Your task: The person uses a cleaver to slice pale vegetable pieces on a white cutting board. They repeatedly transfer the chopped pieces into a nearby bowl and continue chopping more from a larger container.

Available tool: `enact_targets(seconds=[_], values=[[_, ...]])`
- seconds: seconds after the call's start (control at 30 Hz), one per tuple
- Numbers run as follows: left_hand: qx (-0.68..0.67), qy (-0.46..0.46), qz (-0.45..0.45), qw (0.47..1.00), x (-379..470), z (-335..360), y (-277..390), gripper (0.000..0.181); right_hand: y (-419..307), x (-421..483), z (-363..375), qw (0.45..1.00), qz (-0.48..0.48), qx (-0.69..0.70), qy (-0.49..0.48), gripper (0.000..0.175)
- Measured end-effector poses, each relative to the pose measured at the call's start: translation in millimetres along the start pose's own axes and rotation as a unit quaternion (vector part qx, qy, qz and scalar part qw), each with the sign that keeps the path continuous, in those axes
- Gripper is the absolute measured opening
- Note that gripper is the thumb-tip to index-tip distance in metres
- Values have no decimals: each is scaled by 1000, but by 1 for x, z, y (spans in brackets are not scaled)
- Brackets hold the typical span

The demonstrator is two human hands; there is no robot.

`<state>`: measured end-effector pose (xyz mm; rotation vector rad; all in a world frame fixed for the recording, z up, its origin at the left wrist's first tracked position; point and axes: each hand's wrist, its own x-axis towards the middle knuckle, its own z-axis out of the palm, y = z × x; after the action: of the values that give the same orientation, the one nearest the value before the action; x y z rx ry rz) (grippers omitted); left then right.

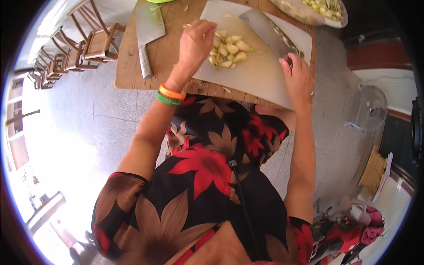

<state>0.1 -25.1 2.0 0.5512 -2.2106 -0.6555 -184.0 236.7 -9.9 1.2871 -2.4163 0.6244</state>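
A heap of pale yellowish bulbs, like garlic cloves or small shallots (pixel 228 49), lies on a white plastic cutting board (pixel 251 82). My left hand (pixel 197 44) hovers at the heap's left edge with its fingers curled. Whether something small is pinched in those fingertips is hidden. In my right hand (pixel 296 74) is the handle of a cleaver (pixel 265 29), its blade pointing away and left across the board. Whitish scraps cling to that blade. A second cleaver (pixel 150 25) with a metal handle rests on the wooden table (pixel 169 71), left of the board.
A wide bowl (pixel 294 13) full of similar bulbs stands at the back right, near the board's corner. Part of a green container (pixel 160 0) shows at the top edge. Bamboo chairs (pixel 97 43) line the left side. A transparent round stool-like object (pixel 369 106) is on the right.
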Motion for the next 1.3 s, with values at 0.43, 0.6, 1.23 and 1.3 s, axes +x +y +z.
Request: enact_targets(seconds=[0.43, 0.6, 1.23, 1.3], values=[[97, -158, 160, 969, 13, -23, -43, 30, -5, -25, -77, 900, 245, 343, 112, 32], [86, -118, 153, 978, -3, -20, -83, 25, -15, -37, -86, 694, 370, 617, -4, 25], [-120, 121, -246, 954, -99, -105, -45, 23, -182, 17, 1, 701, 252, 542, -389, 25], [-65, 97, -161, 980, -97, -96, -32, 20, -168, 27, 3, 695, 279, 527, -402, 25]])
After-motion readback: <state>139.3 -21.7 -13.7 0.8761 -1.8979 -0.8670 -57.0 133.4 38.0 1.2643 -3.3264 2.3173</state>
